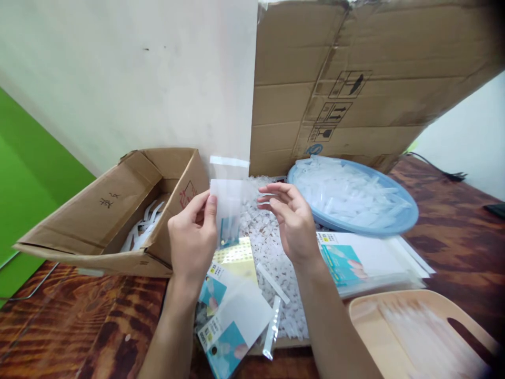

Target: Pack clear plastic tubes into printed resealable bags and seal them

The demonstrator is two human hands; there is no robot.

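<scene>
Head view: clear packet upright above white pieces. Left hand pinching side edge; right hand apart, fingers spread. Judged light, slippery, easily creased; best grip: card-stiffened edge.

Small packing workspace, wooden-topped table, cardboard boxes, blue basin of plastic pieces, stacked printed packets

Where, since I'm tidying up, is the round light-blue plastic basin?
In the head view, the basin is right of the right hand, before the large brown cardboard box.
</scene>
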